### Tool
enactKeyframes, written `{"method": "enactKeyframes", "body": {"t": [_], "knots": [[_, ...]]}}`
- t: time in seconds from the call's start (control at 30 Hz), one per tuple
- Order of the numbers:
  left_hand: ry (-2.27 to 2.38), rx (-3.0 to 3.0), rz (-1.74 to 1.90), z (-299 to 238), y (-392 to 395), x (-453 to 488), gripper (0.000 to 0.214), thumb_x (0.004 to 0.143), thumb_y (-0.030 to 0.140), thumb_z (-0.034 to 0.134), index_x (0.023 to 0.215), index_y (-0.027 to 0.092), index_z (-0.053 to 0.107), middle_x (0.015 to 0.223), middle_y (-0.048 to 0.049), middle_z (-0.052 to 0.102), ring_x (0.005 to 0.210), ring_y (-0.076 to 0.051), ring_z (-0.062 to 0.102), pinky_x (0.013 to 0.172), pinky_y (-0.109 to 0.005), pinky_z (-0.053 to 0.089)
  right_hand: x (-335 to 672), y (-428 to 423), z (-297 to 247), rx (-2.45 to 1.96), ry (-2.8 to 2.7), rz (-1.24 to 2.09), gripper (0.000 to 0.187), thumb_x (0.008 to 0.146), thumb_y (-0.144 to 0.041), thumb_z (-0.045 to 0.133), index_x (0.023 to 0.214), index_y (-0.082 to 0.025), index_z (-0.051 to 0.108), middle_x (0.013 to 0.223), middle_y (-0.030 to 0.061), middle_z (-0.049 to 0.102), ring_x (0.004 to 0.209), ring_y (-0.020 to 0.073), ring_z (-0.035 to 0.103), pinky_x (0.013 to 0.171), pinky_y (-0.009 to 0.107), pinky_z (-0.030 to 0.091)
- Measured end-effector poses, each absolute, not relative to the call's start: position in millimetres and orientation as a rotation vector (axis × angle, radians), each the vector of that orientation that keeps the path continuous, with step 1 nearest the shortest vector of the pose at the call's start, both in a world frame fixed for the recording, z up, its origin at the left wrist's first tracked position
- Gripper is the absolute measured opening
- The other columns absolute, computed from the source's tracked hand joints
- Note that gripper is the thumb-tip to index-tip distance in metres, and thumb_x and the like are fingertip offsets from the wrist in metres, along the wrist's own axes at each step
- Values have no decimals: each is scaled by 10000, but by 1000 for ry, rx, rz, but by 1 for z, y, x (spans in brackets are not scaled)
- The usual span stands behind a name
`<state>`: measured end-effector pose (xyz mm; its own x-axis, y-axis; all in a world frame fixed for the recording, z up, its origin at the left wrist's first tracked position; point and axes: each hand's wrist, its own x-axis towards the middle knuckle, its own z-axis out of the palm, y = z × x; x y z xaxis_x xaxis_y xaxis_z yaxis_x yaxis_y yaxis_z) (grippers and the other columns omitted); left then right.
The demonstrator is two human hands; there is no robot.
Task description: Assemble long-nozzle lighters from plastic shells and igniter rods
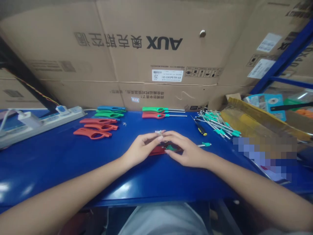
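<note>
Okay: L hand (140, 150) & R hand (187, 151) meet over red plastic lighter body (156, 150)

We see the fingers (153, 139) of both hands pressed together, not spread, tips meeting above the red body; can't tell if they pinch it. Body lies mid-bench on blue workbench (53, 169), mostly under both hands. Small green part (171, 148) sits on it btwn the hands, small metal piece (158, 132) just past the fingertips. Near R hand: metal rod w/ teal collar (204, 144). Further right: heap of metal rods w/ teal fittings (216, 124) beside yellow-&-black screwdriver (201, 130). Ahead: green & red lighters w/ metal rods (155, 112). Left: red lighter bodies (95, 129), blue & green ones (110, 111), then power strip (41, 125) w/ white charger (29, 119). AUX carton (158, 42) stands behind bench.
</note>
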<state>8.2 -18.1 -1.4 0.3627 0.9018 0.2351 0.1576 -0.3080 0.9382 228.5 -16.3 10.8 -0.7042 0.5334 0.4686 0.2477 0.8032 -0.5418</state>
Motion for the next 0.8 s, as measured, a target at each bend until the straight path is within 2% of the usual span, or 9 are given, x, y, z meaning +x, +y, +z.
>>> {"method": "enactKeyframes", "body": {"t": [0.1, 0.23, 0.33, 0.47, 0.67, 0.8], "knots": [[993, 1611, 1063, -2, -14, 6, 378, 888, 499, 696, 1060, 173, 776, 1171, -79, 771, 1178, -269, 680, 1120, -449, 479, 234, -13, 10, -572, -2441, 555, 429, 938, -148, 583, 1350, -270, 592, 1414, 106, 597, 1351, 224, 524, 1113, 441, 461], [947, 1525, 1111, 0, -13, 5, 362, 889, 498, 703, 982, 151, 750, 1032, -74, 773, 979, -203, 703, 997, -356, 538, 240, -9, 15, -606, -2516, 468, 313, 901, -176, 653, 1211, -218, 643, 1295, 120, 638, 1237, 252, 570, 1057, 459, 461], [920, 1473, 1074, -1, -13, 6, 404, 893, 536, 687, 966, 139, 708, 959, -61, 738, 895, -166, 682, 905, -305, 551, 246, -6, 18, -625, -2614, 489, 215, 876, -224, 706, 1081, -191, 652, 1112, 93, 669, 1048, 225, 617, 931, 386, 500], [883, 1467, 937, -4, -13, 6, 461, 855, 578, 714, 978, 138, 656, 835, -27, 688, 774, -142, 648, 789, -286, 542, 253, 0, 16, -662, -2685, 602, 84, 926, -177, 633, 998, -186, 675, 1038, 59, 667, 935, 168, 626, 818, 289, 494], [819, 1541, 869, -4, -16, 7, 465, 915, 527, 672, 1161, 142, 585, 838, -14, 669, 765, -131, 620, 764, -279, 510, 253, 2, 15, -764, -2542, 834, 39, 892, -175, 671, 899, -151, 702, 777, -2, 636, 612, 78, 518, 606, 207, 428], [822, 1511, 847, -3, -17, 6, 447, 915, 508, 676, 1161, 152, 560, 871, -21, 673, 761, -131, 627, 725, -272, 514, 252, 5, 13, -877, -2405, 1105, 154, 901, -291, 685, 922, -141, 711, 641, -30, 601, 516, 65, 523, 537, 193, 430]]}}
